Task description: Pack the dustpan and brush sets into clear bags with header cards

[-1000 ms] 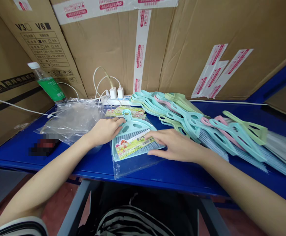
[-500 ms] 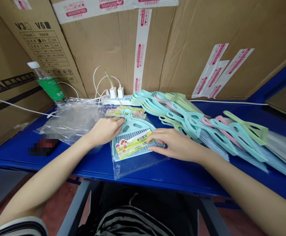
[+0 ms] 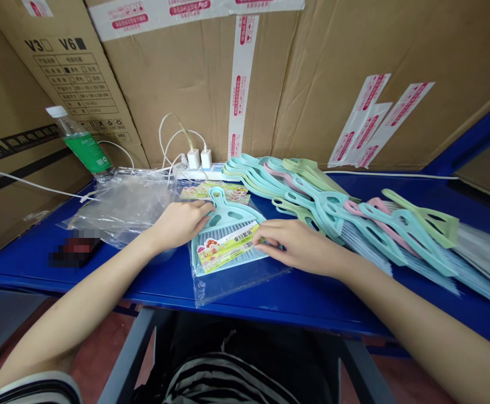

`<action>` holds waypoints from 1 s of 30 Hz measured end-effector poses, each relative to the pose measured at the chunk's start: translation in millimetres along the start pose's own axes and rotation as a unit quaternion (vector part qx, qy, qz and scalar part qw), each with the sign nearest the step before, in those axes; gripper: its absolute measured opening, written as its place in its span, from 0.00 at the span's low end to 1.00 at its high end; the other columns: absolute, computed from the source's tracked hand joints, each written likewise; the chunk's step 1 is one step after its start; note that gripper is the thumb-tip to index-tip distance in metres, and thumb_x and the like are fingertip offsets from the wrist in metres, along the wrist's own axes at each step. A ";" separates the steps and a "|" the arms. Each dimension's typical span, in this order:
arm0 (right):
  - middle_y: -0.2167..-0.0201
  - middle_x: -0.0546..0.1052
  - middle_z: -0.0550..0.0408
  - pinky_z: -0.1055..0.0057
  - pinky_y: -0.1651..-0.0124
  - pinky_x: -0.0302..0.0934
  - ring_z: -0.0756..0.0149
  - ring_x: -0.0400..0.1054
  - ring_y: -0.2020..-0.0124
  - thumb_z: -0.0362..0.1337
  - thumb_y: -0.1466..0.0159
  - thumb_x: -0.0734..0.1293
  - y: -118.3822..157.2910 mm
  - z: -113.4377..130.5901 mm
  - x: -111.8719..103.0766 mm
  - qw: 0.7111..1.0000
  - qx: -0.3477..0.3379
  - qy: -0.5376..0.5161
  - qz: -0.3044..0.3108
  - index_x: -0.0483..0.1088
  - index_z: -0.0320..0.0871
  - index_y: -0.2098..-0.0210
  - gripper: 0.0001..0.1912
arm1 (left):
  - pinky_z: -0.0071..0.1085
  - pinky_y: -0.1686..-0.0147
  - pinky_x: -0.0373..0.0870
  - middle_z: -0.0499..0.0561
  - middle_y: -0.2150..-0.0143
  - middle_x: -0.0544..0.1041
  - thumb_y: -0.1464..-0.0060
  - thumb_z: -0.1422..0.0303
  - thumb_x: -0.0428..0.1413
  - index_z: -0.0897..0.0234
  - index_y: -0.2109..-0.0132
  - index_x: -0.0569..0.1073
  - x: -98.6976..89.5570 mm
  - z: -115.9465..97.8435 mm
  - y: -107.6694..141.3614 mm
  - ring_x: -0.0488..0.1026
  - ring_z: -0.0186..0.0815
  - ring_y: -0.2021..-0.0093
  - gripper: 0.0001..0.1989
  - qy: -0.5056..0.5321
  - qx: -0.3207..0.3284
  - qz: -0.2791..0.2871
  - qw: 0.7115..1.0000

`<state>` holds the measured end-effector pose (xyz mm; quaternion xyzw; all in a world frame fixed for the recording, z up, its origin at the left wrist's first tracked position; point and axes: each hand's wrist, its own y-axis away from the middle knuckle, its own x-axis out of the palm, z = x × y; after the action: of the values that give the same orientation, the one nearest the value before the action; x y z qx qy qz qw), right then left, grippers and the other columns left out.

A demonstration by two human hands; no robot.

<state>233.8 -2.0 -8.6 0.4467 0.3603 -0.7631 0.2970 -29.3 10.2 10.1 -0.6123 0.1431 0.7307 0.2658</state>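
**Mint dustpan point(image 3: 232, 216) flat on the worktop point(image 3: 295, 303)**

Stacked pastel dustpans point(image 3: 324, 205) lie to its right; it sits on a clear plastic bag point(image 3: 236, 289). I see my left hand point(image 3: 181, 225) at its neck, my right hand point(image 3: 297, 247) at its label card point(image 3: 227, 249). Neither looks clenched; I cannot tell if either grips.

A dark object point(image 3: 74, 248) on the tabletop point(image 3: 245, 297) is pixelated beyond recognition. The dustpan's point(image 3: 228, 212) right corner is hidden by the right hand point(image 3: 297, 247), and the bristles of the stacked brushes point(image 3: 480, 264) are cut off by the picture's edge.
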 end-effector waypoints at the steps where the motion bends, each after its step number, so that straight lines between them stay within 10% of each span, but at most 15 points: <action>1: 0.72 0.73 0.56 0.71 0.67 0.57 0.67 0.66 0.73 0.34 0.33 0.60 -0.2 0.3 -0.4 1.000 0.002 0.001 0.001 0.70 0.44 0.66 0.09 | 0.34 0.68 0.70 0.55 0.54 0.80 0.35 0.67 0.41 0.63 0.50 0.72 -0.6 -0.4 0.0 0.78 0.40 0.60 0.17 -0.002 -0.002 0.003 1.000; 30: 0.74 0.71 0.56 0.71 0.69 0.56 0.67 0.64 0.74 0.34 0.33 0.58 -0.8 1.7 -2.5 1.000 0.007 0.004 0.007 0.69 0.44 0.67 0.10 | 0.34 0.68 0.71 0.58 0.51 0.80 0.33 0.64 0.38 0.64 0.43 0.66 -2.9 -1.9 1.9 0.80 0.42 0.61 0.19 -0.027 -0.028 0.069 0.997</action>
<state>233.5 -2.6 -5.6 0.4545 0.3525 -0.7619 0.2977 -28.5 7.0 12.3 -0.5883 0.1573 0.7674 0.2008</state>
